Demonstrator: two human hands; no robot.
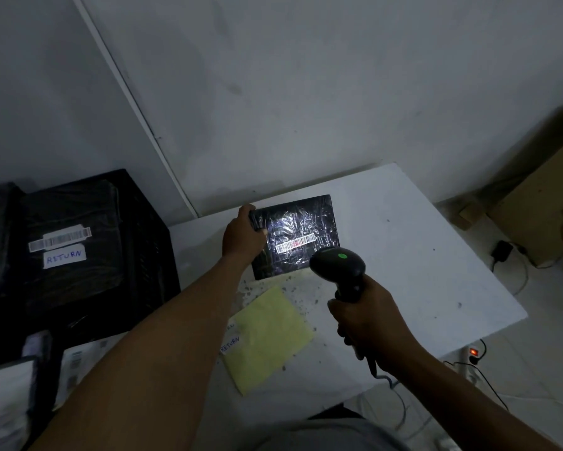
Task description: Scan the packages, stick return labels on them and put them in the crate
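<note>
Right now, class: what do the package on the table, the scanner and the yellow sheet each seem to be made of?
Package: looks wrapped in glossy black plastic film; it wrinkles and glares under the scanner's light. Scanner: probably moulded black plastic, smooth with a soft sheen. Yellow sheet: matte, thin and flat; paper or cloth, hard to tell.

Glossy crinkled plastic wraps the package; matt white table.

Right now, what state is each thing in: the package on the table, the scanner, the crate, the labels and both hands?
Package: flat on the white table, barcode lit, no return label visible.
Scanner: aimed at the barcode, green light on.
Crate: holds a package already labelled RETURN.
Return label: unused, beside the yellow sheet.
Left hand: grips the package's left edge.
Right hand: holds the scanner's handle.
</note>
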